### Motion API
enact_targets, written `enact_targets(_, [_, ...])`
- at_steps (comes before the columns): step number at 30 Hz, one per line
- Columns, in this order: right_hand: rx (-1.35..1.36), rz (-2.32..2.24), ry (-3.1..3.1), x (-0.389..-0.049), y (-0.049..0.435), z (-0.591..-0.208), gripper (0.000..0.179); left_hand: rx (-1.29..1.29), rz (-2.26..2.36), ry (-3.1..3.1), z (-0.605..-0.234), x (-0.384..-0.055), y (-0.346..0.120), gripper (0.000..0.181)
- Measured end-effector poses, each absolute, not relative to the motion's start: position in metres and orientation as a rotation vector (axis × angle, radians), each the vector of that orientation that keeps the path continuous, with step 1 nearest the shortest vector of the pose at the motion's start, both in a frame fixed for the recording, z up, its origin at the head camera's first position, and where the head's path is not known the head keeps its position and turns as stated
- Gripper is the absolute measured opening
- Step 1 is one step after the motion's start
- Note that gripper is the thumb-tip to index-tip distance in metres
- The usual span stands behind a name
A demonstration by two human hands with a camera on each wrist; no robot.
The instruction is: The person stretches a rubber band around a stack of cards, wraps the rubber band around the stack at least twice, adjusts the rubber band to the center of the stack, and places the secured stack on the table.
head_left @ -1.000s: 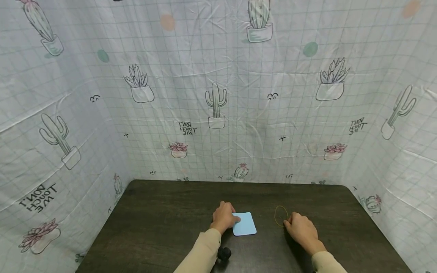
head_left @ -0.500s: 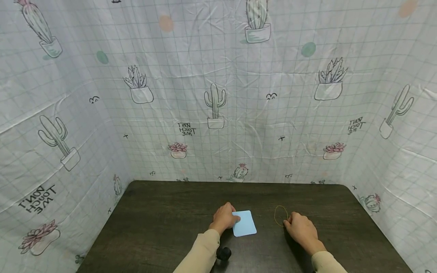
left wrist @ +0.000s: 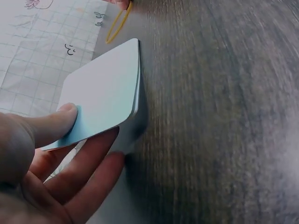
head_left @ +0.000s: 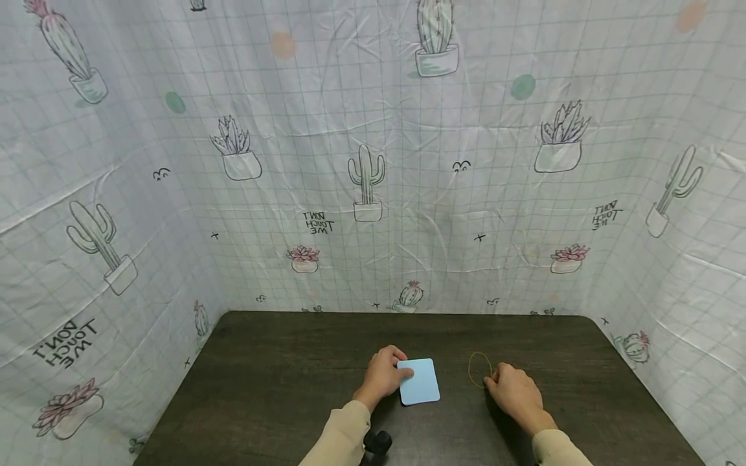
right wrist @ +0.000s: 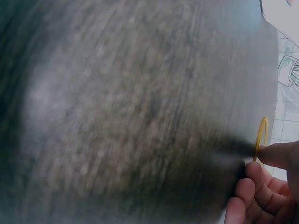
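Observation:
Thumb on top and fingers beneath, my left hand (head_left: 381, 375) pinches a light blue square card (head_left: 419, 382) with rounded corners. In the left wrist view the card (left wrist: 103, 88) is tilted above the table, and its edge shows more than one thin layer. To the right of it, my right hand (head_left: 515, 390) rests low at the table and pinches a thin yellow rubber band (head_left: 470, 369) between thumb and index finger. The band (right wrist: 258, 135) stands out from the fingertips as a loose loop in the right wrist view. The two hands are apart.
A dark wood-grain table (head_left: 280, 375) lies under both hands. Cloth (head_left: 408, 162) printed with cacti and a grid hangs behind it and along both sides. A black rounded object (head_left: 379, 443) shows at my left forearm, seemingly the wrist camera.
The card has risen slightly toward the head camera and shifted a little right in my left hand. My right hand and the rubber band have stayed put. The head view has tilted up slightly.

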State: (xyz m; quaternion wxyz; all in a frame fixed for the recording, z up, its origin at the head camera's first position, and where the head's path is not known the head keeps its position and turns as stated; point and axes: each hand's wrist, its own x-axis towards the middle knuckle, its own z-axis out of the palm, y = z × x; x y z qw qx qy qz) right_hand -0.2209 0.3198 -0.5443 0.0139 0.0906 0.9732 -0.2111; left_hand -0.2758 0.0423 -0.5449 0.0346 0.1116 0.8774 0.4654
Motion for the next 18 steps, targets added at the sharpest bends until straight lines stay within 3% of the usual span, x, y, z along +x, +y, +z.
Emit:
enact_targets(10, [0.274, -0.664, 3.032, -0.2217, 0.3208, -0.5470, 0.024, 0.404, 1.786, 2.386, -0.5490, -0.2740, 0.0386, 0.012])
enact_targets(18, [0.261, -0.666, 3.033, -0.2217, 0.3221, -0.5461, 0.024, 0.350, 2.009, 2.265, -0.5417, -0.2729, 0.0374, 0.017])
